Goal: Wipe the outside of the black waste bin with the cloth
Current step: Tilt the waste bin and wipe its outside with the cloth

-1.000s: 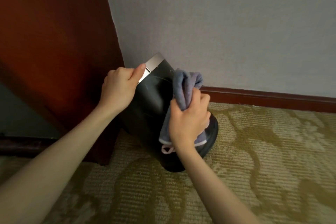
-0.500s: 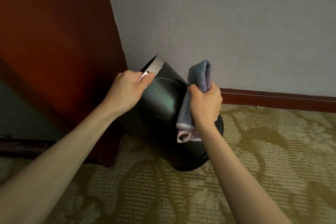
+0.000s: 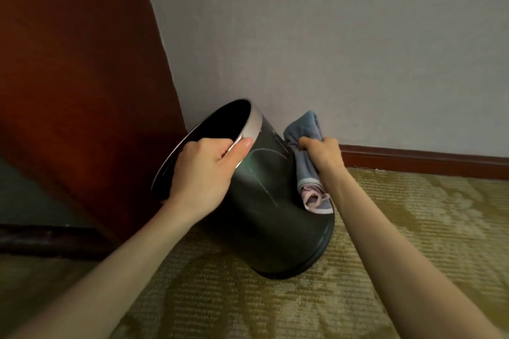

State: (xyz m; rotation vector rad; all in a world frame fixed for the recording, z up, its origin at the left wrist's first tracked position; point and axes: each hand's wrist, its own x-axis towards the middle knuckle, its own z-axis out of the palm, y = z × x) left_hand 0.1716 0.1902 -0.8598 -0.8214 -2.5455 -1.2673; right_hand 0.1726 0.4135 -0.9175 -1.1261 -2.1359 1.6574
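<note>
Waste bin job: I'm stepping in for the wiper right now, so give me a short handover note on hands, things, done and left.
Left hand: gripping the silver rim of the black waste bin, tilting it toward the wooden panel.
Right hand: shut on the blue cloth, pressed to the bin's right, wall-facing side.
Bin: base edge on the carpet, in the corner.
Done: cannot tell how much is wiped; faint streaks show on the front.
Left: probably the rest of the wall and the base band.

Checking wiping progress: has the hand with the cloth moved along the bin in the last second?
Yes. The right hand with the cloth slid from the bin's front toward the wall-side baseboard.
</note>
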